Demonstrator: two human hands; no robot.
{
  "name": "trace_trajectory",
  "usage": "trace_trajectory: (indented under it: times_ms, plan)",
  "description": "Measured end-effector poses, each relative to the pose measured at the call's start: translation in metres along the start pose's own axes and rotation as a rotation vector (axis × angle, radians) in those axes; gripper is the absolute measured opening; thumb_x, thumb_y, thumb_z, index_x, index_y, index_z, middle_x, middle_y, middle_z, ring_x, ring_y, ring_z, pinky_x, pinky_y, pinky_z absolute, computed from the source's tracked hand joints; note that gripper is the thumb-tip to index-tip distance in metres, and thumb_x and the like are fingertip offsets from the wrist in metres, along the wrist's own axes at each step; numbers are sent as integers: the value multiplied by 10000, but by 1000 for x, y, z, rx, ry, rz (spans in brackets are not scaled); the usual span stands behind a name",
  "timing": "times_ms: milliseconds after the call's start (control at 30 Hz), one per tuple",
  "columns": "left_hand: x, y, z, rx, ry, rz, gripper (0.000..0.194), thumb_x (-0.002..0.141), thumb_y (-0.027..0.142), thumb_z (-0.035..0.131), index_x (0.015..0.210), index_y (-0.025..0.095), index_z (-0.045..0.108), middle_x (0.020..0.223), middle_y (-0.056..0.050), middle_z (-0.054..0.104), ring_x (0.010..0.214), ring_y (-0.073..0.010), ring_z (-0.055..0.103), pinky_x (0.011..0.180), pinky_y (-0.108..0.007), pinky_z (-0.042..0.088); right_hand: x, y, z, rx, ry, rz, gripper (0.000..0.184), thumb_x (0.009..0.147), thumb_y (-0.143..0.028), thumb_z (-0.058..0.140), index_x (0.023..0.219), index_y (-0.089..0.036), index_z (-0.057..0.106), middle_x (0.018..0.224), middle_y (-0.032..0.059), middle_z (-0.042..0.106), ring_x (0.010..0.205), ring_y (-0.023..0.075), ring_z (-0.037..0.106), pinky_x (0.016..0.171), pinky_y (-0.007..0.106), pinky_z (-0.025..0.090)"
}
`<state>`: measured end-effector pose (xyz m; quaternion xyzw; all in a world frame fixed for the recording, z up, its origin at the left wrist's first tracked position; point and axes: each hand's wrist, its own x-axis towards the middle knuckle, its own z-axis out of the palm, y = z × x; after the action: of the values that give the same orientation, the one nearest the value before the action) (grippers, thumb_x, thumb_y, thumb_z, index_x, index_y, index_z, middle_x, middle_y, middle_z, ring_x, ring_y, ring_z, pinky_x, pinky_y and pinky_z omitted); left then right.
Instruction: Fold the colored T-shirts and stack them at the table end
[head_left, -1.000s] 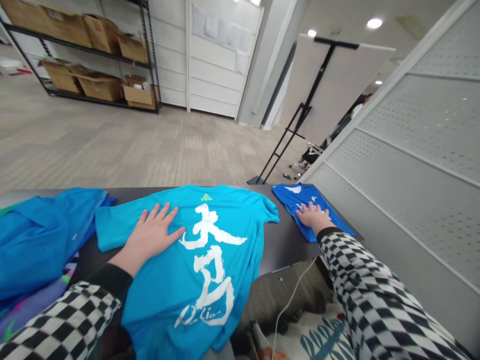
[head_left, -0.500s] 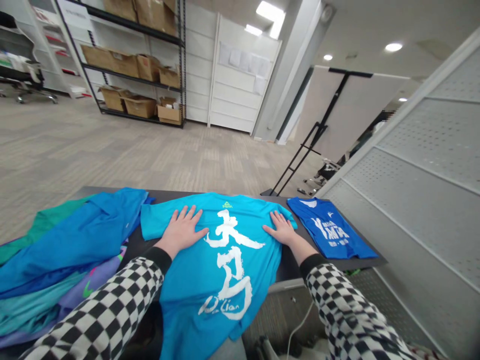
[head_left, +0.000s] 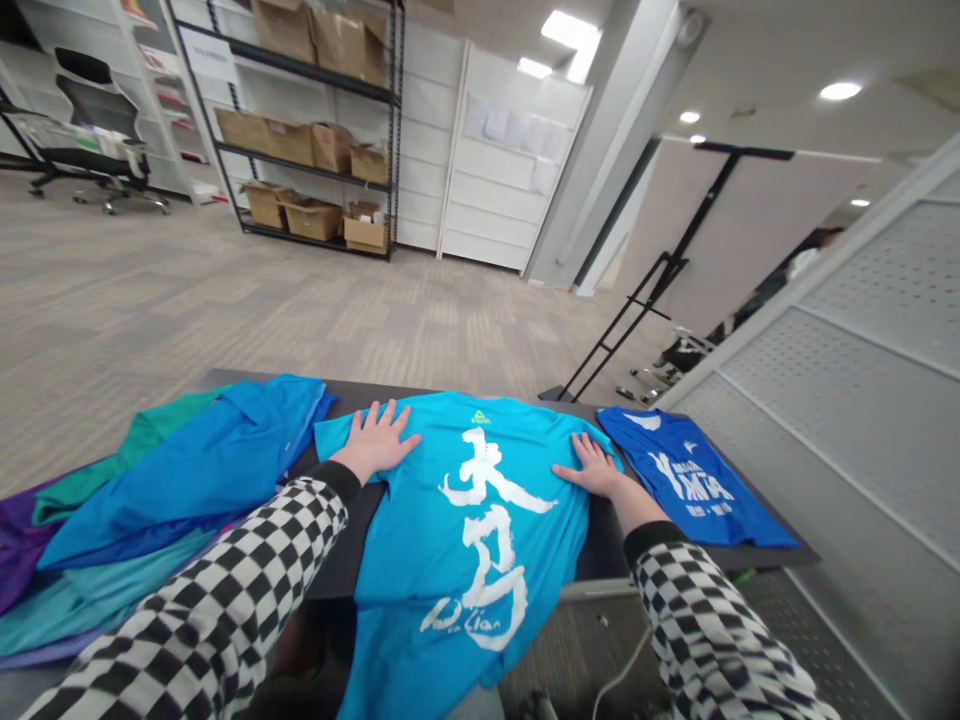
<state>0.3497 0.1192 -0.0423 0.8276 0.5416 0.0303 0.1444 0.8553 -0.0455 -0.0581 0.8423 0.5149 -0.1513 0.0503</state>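
A light blue T-shirt with large white brush lettering lies spread on the dark table, its lower part hanging over the near edge. My left hand rests flat on the shirt's left sleeve, fingers spread. On the shirt's right shoulder my right hand lies flat, fingers apart. Both my arms wear black-and-white checkered sleeves.
A folded darker blue shirt with white print lies at the table's right end. A heap of blue, green and purple garments covers the left end. Shelves with cardboard boxes, an office chair, a black stand and a perforated partition surround the table.
My right hand has moved from the folded dark blue shirt onto the light blue shirt's right shoulder. My left hand has slid outward to the left sleeve. The camera has tilted up.
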Motion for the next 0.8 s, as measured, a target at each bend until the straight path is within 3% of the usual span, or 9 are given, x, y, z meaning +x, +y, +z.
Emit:
trace_trajectory:
  times_ms: [100, 233, 333, 433, 500, 533, 633, 733, 800]
  plan:
    - [13, -17, 9, -1, -15, -4, 972, 1022, 845, 336, 1820, 294, 273, 1905, -106, 124, 1748, -483, 85, 1358, -744, 60, -4, 1, -5, 8, -8, -28, 1318, 852, -932, 630, 1852, -268, 85, 1909, 86, -48, 1766, 410, 17, 1399, 637, 104]
    - [19, -19, 12, 9, 7, 5, 958, 1025, 835, 352, 1810, 286, 314, 1897, -112, 166, 1742, -493, 116, 1353, -752, 82, -19, -9, -16, 107, 51, -75, 1177, 906, -862, 631, 1824, -225, 263, 1903, 123, 110, 1766, 373, 100, 1412, 575, 89]
    - [10, -13, 6, 23, 140, 56, 830, 1089, 687, 345, 1778, 227, 402, 1869, -135, 286, 1730, -453, 208, 1373, -706, 92, -49, -23, -18, 285, 270, -55, 951, 1000, -796, 502, 1734, -193, 453, 1839, 155, 349, 1733, 338, 258, 1415, 551, 124]
    - [-11, -7, -9, -4, 323, 118, 682, 1131, 464, 302, 1718, 177, 496, 1809, -126, 429, 1720, -357, 282, 1409, -637, 27, -107, -31, -6, 551, 565, -64, 809, 1026, -764, 469, 1566, -182, 623, 1641, 200, 617, 1553, 366, 543, 1331, 544, 363]
    - [-35, -3, -19, -63, 402, 172, 638, 1118, 410, 329, 1662, 171, 564, 1774, -112, 490, 1706, -319, 321, 1427, -593, 41, -157, -30, 14, 776, 649, -36, 675, 1005, -770, 555, 1364, -225, 725, 1341, 177, 792, 1223, 360, 745, 1098, 504, 574]
    - [-51, -3, -22, -111, 412, 212, 621, 1106, 412, 357, 1623, 172, 604, 1743, -110, 532, 1679, -313, 376, 1430, -566, 109, -183, -28, 28, 890, 642, 3, 589, 993, -773, 602, 1216, -250, 755, 1125, 137, 831, 997, 334, 780, 933, 473, 621]
    - [-120, -5, -15, -332, 340, 324, 551, 1068, 468, 438, 1442, 200, 741, 1497, -110, 742, 1419, -300, 664, 1292, -451, 457, -251, -29, 79, 1167, 508, 155, 541, 939, -805, 702, 816, -279, 679, 660, 20, 681, 561, 231, 619, 585, 379, 522]
    - [-203, -14, 14, -530, 209, 231, 406, 1032, 521, 531, 1167, 284, 832, 1151, -61, 858, 1050, -275, 806, 1002, -373, 639, -290, -42, 130, 1326, 234, 298, 618, 826, -883, 772, 775, -274, 682, 683, 44, 714, 566, 245, 653, 520, 359, 479]
    - [-248, -21, 33, -598, 236, 126, 332, 1014, 507, 568, 1033, 294, 823, 1009, -40, 859, 912, -265, 811, 862, -349, 657, -300, -56, 151, 1360, 106, 323, 634, 793, -899, 790, 894, -275, 745, 904, 104, 821, 790, 318, 782, 590, 379, 549]
